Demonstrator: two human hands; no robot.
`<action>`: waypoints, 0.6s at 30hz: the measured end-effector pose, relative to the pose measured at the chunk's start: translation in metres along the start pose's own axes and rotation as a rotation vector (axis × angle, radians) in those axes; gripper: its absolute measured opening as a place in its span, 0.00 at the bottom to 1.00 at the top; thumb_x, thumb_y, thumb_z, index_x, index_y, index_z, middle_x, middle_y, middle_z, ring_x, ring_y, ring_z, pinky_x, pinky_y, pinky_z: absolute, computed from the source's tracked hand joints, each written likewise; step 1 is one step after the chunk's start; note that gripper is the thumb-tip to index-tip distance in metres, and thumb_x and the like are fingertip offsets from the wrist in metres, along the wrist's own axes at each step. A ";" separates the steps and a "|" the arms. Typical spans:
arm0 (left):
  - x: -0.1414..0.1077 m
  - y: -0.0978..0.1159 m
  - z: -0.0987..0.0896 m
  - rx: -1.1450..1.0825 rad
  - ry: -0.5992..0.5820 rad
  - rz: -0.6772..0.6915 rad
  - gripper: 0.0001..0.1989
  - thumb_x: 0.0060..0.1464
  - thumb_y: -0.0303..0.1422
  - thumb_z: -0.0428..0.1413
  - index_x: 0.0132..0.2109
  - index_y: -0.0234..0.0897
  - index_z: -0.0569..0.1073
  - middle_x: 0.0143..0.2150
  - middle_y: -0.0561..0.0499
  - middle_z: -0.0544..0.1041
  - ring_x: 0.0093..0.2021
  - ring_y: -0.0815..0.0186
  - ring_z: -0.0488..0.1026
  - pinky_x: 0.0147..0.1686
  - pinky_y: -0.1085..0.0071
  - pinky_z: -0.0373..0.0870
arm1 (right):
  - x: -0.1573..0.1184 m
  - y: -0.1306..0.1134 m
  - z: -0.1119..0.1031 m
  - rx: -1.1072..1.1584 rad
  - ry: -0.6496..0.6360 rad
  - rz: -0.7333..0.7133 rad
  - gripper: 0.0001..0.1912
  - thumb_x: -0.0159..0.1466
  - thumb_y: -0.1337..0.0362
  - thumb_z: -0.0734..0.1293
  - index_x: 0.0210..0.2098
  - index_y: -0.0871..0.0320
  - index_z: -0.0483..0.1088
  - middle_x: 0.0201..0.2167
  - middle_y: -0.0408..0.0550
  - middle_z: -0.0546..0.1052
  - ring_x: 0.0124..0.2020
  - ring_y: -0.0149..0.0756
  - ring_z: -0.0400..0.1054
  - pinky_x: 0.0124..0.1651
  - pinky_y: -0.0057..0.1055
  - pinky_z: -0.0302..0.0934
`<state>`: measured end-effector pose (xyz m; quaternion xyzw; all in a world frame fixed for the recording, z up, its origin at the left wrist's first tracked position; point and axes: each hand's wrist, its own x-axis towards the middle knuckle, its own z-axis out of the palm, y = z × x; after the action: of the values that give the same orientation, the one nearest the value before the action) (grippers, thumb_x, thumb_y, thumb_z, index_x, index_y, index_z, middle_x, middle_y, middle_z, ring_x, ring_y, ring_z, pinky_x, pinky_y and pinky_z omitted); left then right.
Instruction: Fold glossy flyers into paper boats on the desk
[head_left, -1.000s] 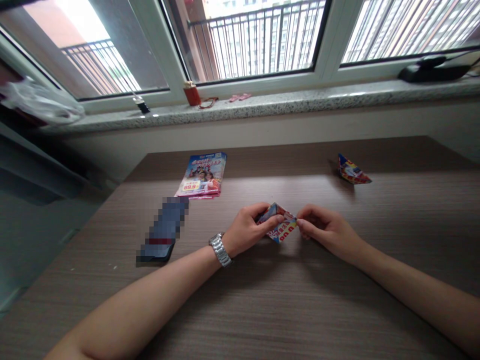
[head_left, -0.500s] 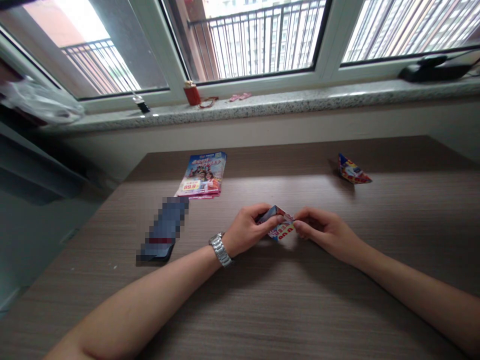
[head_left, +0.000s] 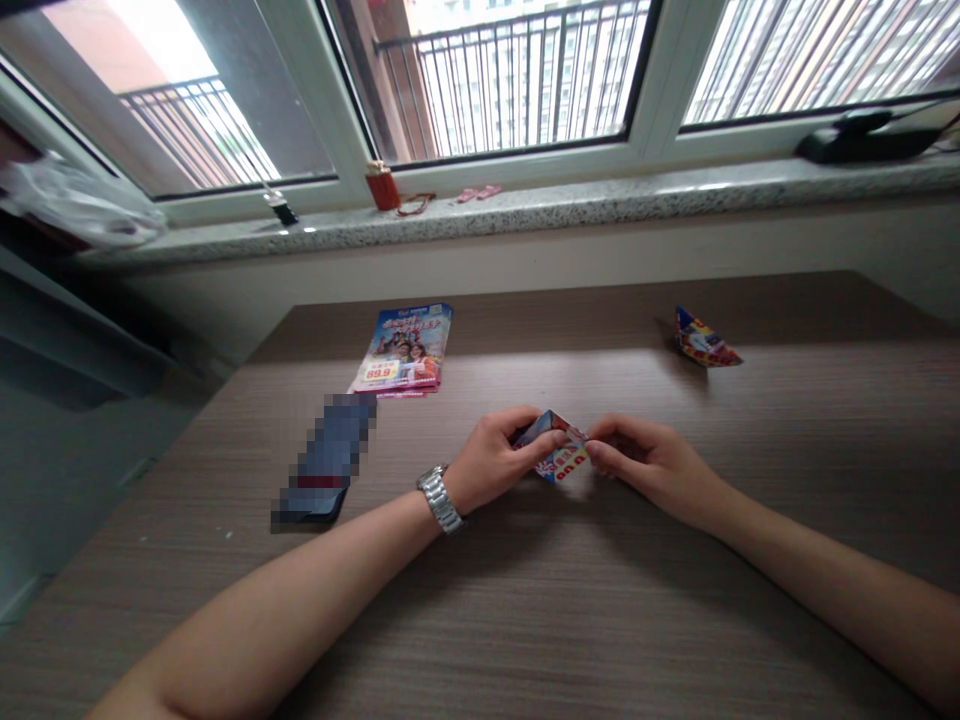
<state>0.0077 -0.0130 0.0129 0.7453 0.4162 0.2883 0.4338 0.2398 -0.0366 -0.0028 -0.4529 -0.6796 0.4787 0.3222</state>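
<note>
The thumb and index finger of the right hand point(head_left: 649, 462) pinch the right corner of a folded printed paper point(head_left: 568, 464), just right of the frame's centre and below its middle. The thumb of the left hand point(head_left: 491, 462) presses flat across the paper's face, its other fingers curled behind the left side, partly hidden, so the sheet is clamped between them. Red characters show on the lower face, and its top edge rises to a point. A silver metal-band wristwatch point(head_left: 441, 500) circles the left wrist. All this is over a wood-grain table point(head_left: 480, 620). Left of centre lie a pixelated dark smartphone point(head_left: 326, 460) and, just above it, a stack of colourful flyers point(head_left: 409, 350). A folded paper boat point(head_left: 703, 342) rests at the right, well apart from both hands. Across the upper frame, a speckled stone windowsill point(head_left: 600, 205) carries a red container point(head_left: 383, 188), left of centre
</note>
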 end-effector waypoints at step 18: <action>0.000 0.001 0.000 -0.003 0.001 0.005 0.21 0.60 0.48 0.56 0.38 0.31 0.76 0.28 0.54 0.70 0.28 0.72 0.60 0.27 0.75 0.56 | 0.000 -0.002 0.000 0.002 0.001 0.007 0.15 0.66 0.50 0.66 0.37 0.55 0.73 0.27 0.43 0.73 0.28 0.34 0.64 0.30 0.30 0.58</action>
<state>0.0078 -0.0131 0.0136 0.7455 0.4143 0.2904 0.4340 0.2388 -0.0368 -0.0012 -0.4552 -0.6773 0.4803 0.3215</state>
